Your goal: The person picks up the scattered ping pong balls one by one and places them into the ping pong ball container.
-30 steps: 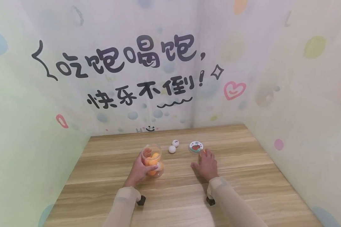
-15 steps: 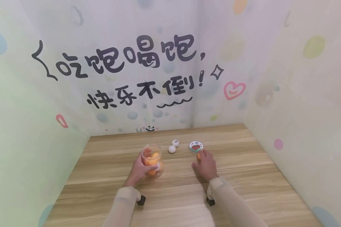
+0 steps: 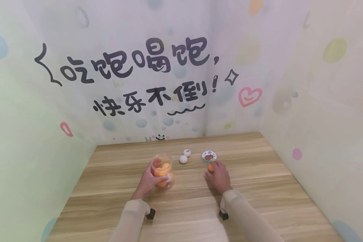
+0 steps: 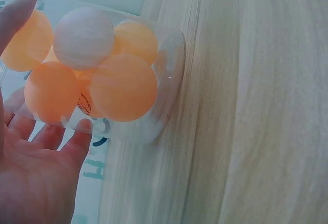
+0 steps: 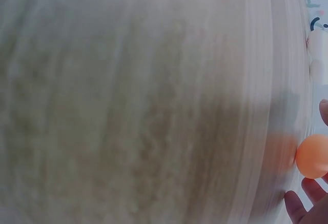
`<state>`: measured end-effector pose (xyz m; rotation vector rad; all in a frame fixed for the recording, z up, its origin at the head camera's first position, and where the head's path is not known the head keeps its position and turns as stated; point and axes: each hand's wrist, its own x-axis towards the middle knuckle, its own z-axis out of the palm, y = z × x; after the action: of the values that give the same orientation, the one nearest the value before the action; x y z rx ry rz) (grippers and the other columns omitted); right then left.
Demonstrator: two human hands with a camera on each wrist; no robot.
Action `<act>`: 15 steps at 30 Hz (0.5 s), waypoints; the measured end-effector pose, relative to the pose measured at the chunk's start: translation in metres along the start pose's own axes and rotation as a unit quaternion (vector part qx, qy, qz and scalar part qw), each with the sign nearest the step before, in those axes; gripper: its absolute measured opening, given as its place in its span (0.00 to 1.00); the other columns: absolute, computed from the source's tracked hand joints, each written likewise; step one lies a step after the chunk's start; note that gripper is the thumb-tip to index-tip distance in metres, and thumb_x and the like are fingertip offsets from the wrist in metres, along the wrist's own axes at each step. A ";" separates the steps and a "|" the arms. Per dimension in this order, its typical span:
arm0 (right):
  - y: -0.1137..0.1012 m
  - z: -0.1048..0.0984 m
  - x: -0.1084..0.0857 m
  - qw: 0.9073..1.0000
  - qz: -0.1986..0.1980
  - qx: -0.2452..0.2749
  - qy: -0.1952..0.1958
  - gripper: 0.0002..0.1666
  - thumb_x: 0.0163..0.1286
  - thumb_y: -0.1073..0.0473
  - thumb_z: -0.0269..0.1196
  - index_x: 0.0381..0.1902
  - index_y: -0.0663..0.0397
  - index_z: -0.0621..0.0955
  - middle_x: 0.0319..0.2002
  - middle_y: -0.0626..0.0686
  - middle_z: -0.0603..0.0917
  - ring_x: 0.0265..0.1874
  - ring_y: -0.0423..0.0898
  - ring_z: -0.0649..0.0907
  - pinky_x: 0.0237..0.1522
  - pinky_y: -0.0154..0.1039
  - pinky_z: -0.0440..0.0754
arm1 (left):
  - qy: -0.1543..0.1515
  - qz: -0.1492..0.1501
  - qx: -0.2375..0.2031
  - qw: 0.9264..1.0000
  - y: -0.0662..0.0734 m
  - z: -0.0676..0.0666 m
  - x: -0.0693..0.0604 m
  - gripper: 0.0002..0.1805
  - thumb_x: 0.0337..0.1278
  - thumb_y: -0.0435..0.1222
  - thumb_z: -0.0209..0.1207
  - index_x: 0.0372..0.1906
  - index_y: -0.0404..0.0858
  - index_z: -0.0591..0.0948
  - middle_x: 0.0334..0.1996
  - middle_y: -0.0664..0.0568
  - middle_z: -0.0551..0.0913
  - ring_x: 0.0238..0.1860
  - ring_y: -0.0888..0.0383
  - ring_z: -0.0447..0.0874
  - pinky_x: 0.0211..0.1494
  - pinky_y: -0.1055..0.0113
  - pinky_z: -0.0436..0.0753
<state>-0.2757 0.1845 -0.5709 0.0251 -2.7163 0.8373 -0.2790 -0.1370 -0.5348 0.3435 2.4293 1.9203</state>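
My left hand [image 3: 149, 179] grips a clear plastic jar [image 3: 170, 185] standing upright on the table, its top uncovered. Inside are several orange table tennis balls [image 4: 125, 88] and a white ball [image 4: 83, 38]. In the left wrist view, the thumb lies on one side of the jar and the fingers on the other. Over on the right, my right hand [image 3: 220, 176] reaches a loose orange table tennis ball [image 5: 312, 156] on the table. Its fingertips touch the ball, while the thumb shows a small gap from it in the right wrist view.
Two white balls, a nearer one [image 3: 183, 159] and a farther one [image 3: 187, 152], lie side by side behind the jar. A round lid [image 3: 209, 156] with a tomato picture rests just beyond the right hand. Printed walls enclose the wooden table [image 3: 187, 208].
The orange ball has come out from under the right fingers, shifting left and nearer toward the thumb. The right fingers have bent inward slightly. The left hand and jar stay put.
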 end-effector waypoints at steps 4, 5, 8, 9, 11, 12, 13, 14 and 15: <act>0.000 0.001 0.000 1.000 -0.010 0.003 0.011 0.32 0.57 0.54 0.73 0.57 0.60 0.77 0.57 0.61 0.76 0.54 0.60 0.76 0.54 0.57 0.76 | 0.004 0.002 0.001 1.000 -0.001 0.000 0.000 0.50 0.39 0.34 0.77 0.71 0.43 0.63 0.68 0.48 0.68 0.69 0.47 0.64 0.67 0.52 0.68; 0.000 0.001 0.000 1.000 -0.014 0.003 0.013 0.32 0.57 0.54 0.73 0.57 0.60 0.78 0.56 0.61 0.76 0.53 0.60 0.76 0.53 0.57 0.76 | 0.005 0.002 -0.001 1.000 -0.001 0.000 0.000 0.50 0.39 0.33 0.77 0.71 0.43 0.63 0.68 0.48 0.68 0.69 0.47 0.64 0.67 0.52 0.68; 0.000 0.002 -0.001 1.000 -0.017 0.001 0.012 0.31 0.57 0.54 0.73 0.56 0.60 0.78 0.55 0.61 0.77 0.51 0.59 0.77 0.52 0.56 0.77 | 0.007 0.005 -0.002 1.000 -0.001 0.000 0.000 0.50 0.39 0.33 0.77 0.71 0.43 0.63 0.68 0.47 0.68 0.69 0.46 0.64 0.67 0.51 0.67; 0.000 0.002 -0.001 1.000 -0.016 0.000 0.010 0.31 0.57 0.54 0.73 0.56 0.60 0.78 0.55 0.61 0.77 0.52 0.59 0.77 0.52 0.56 0.77 | 0.007 0.005 -0.002 1.000 -0.001 0.000 0.000 0.50 0.39 0.33 0.77 0.71 0.43 0.63 0.68 0.47 0.68 0.69 0.46 0.64 0.68 0.51 0.67; 0.001 0.002 -0.001 1.000 -0.016 0.000 0.007 0.31 0.58 0.53 0.73 0.57 0.60 0.78 0.56 0.61 0.77 0.52 0.59 0.77 0.52 0.57 0.76 | 0.008 0.004 -0.002 1.000 -0.001 0.000 -0.001 0.50 0.39 0.33 0.77 0.71 0.43 0.63 0.68 0.47 0.68 0.69 0.46 0.64 0.68 0.51 0.67; 0.001 0.002 -0.002 1.000 -0.015 0.001 0.007 0.31 0.58 0.53 0.72 0.57 0.60 0.78 0.56 0.62 0.77 0.53 0.60 0.76 0.52 0.57 0.76 | 0.008 0.004 0.000 1.000 -0.001 0.000 0.000 0.50 0.39 0.33 0.77 0.70 0.43 0.63 0.68 0.48 0.68 0.69 0.46 0.64 0.68 0.51 0.67; 0.002 0.002 -0.002 1.000 -0.015 0.002 0.007 0.31 0.58 0.53 0.72 0.57 0.60 0.78 0.56 0.62 0.77 0.53 0.60 0.76 0.53 0.57 0.76 | 0.008 0.005 0.001 1.000 -0.001 0.001 0.000 0.50 0.39 0.34 0.77 0.70 0.43 0.63 0.68 0.47 0.68 0.68 0.46 0.64 0.68 0.51 0.67; 0.002 0.003 -0.002 1.000 -0.016 0.003 0.008 0.31 0.58 0.53 0.72 0.57 0.60 0.78 0.56 0.62 0.77 0.54 0.60 0.76 0.53 0.58 0.76 | 0.007 0.005 0.001 1.000 -0.002 0.001 0.000 0.50 0.39 0.34 0.77 0.70 0.43 0.63 0.68 0.47 0.68 0.69 0.46 0.64 0.68 0.51 0.67; 0.003 0.003 -0.003 1.000 -0.019 0.003 0.010 0.31 0.58 0.53 0.72 0.57 0.60 0.78 0.56 0.62 0.77 0.54 0.60 0.76 0.53 0.58 0.76 | 0.007 0.005 0.001 1.000 -0.002 0.001 0.000 0.50 0.39 0.34 0.77 0.70 0.43 0.64 0.67 0.47 0.69 0.68 0.47 0.64 0.68 0.51 0.67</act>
<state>-0.2742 0.1851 -0.5757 0.0690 -2.6855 0.8317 -0.2796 -0.1367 -0.5373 0.3448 2.4430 1.9319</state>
